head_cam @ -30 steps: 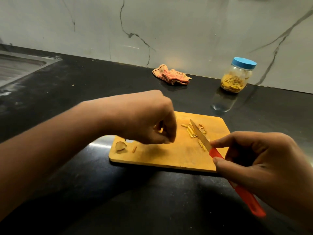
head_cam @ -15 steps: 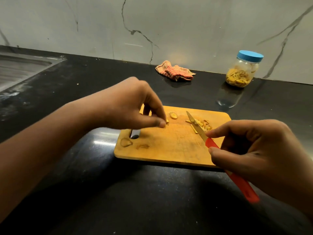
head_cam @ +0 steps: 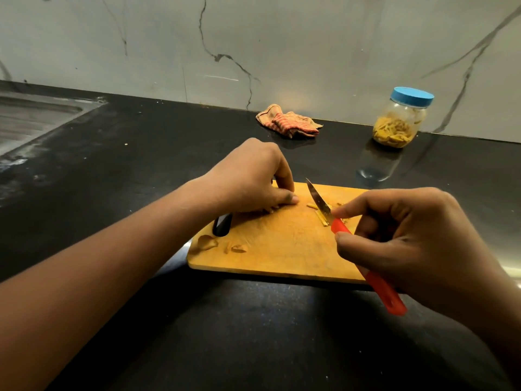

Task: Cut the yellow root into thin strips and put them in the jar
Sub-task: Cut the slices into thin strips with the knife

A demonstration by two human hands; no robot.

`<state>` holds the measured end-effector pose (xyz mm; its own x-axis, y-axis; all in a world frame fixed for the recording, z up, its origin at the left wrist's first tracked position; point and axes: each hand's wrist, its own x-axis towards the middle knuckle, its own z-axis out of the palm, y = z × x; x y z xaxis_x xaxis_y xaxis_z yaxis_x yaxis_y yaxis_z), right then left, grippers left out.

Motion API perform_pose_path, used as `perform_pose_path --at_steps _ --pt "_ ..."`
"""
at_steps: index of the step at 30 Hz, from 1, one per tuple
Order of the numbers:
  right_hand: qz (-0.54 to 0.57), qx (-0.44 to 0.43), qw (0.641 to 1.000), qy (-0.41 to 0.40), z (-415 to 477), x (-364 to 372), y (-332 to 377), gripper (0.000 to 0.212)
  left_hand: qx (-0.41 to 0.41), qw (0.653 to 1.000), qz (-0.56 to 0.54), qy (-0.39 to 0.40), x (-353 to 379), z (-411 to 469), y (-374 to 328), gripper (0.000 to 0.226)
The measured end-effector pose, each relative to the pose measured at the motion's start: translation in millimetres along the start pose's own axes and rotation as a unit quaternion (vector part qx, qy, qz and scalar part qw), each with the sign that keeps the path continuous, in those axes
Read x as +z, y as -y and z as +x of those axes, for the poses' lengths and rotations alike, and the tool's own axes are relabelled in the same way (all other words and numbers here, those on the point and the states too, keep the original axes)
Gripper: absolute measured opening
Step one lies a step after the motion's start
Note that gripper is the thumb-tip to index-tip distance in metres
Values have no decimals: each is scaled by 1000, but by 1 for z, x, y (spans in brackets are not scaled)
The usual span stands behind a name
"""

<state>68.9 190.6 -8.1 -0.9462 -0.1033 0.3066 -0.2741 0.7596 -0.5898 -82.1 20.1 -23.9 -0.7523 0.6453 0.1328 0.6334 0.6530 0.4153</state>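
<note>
Your left hand [head_cam: 253, 179] is curled, fingertips pressed down on the yellow-stained wooden cutting board [head_cam: 282, 244], apparently pinning a piece of yellow root; the piece itself is hidden under the fingers, so its long axis can't be read. Your right hand [head_cam: 417, 244] is closed around the red-handled paring knife [head_cam: 366, 261], blade pointing away and to the left, tip raised. The blade sits just right of the left fingertips, so the next cut is likely a short move left toward them. Thin yellow strips [head_cam: 321, 215] lie on the board beside the blade. Pale peel scraps [head_cam: 208, 242] rest at the board's near-left corner. The clear jar with blue lid [head_cam: 400, 119] stands well behind the board, far right, lid on, nearer your right hand.
</note>
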Motion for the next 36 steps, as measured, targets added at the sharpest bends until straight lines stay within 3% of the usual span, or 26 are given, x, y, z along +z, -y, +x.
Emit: perform_pose_path --at_steps 24,36 --pt "-27 14 997 75 -11 13 6 32 81 993 -85 14 -2 -39 2 13" --pt "-73 9 993 87 -9 15 9 28 118 993 -16 18 0 -37 5 17"
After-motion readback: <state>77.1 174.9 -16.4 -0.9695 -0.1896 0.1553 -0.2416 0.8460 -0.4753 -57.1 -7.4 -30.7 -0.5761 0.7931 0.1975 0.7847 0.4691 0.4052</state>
